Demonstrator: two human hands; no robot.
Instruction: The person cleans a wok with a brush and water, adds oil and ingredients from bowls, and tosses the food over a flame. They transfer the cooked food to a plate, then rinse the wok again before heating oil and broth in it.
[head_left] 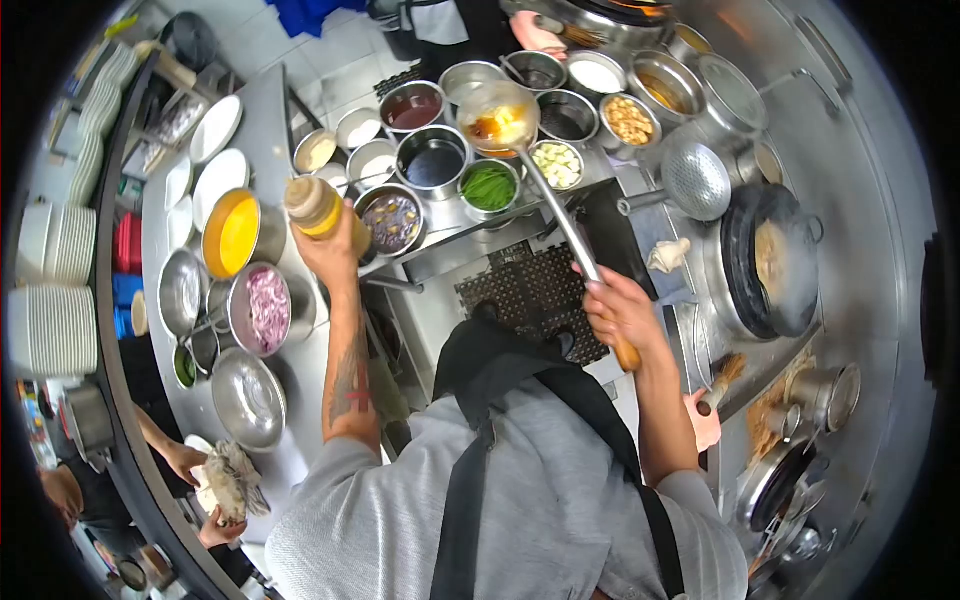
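Right now, through the head camera, I have both hands well apart over the steel counter [340, 300] and its pans. On my left, the hand [327, 252] has its fingers wrapped around a bottle [313, 207] with yellowish contents, held at a slant just beside a pot of dark liquid with floating bits [391, 220]. On my right, the hand [622, 310] is closed around the lower handle of a long ladle [558, 215]; its bowl reaches forward among the metal pots, carrying something yellow and orange-brown. Near that bowl I make out chopped greens [489, 187] and pale diced pieces [558, 165], each in its own pot. Farther right, a perforated skimmer [697, 182] lies near a steaming wok [768, 260]. Far left, beyond the yellow liquid [233, 235] and sliced purple onion [262, 308], a co-worker's hands [185, 462] hold a crumpled cloth [235, 475].
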